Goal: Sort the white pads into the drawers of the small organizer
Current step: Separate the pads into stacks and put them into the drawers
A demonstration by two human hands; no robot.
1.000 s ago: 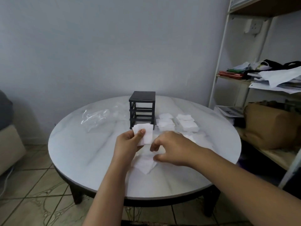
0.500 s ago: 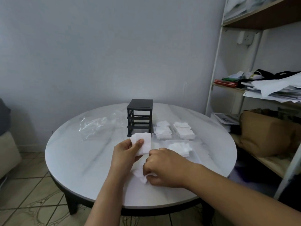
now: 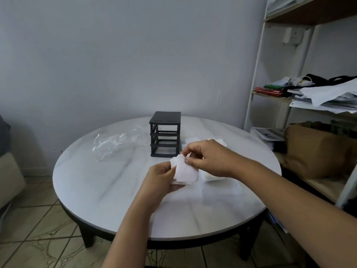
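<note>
A small black organizer frame (image 3: pixel 165 134) stands on the round marble table (image 3: pixel 100 182), its drawer slots open to the front. My left hand (image 3: pixel 160 178) holds a stack of white pads (image 3: pixel 185 173) in front of the organizer. My right hand (image 3: pixel 207 157) pinches the top edge of that stack from the right. More white pads (image 3: pixel 210 176) lie on the table under my right wrist, and others (image 3: pixel 190 140) show behind my right hand, mostly hidden.
A crumpled clear plastic bag (image 3: pixel 117 141) lies left of the organizer. A shelf unit (image 3: pixel 257 78) with papers, clothes and a brown paper bag (image 3: pixel 316 151) stands to the right. A tiled floor shows below the table edge.
My right hand rose from the pads on the table and now pinches the stack in my left hand. The stack has grown and both hands have moved up toward the organizer.
</note>
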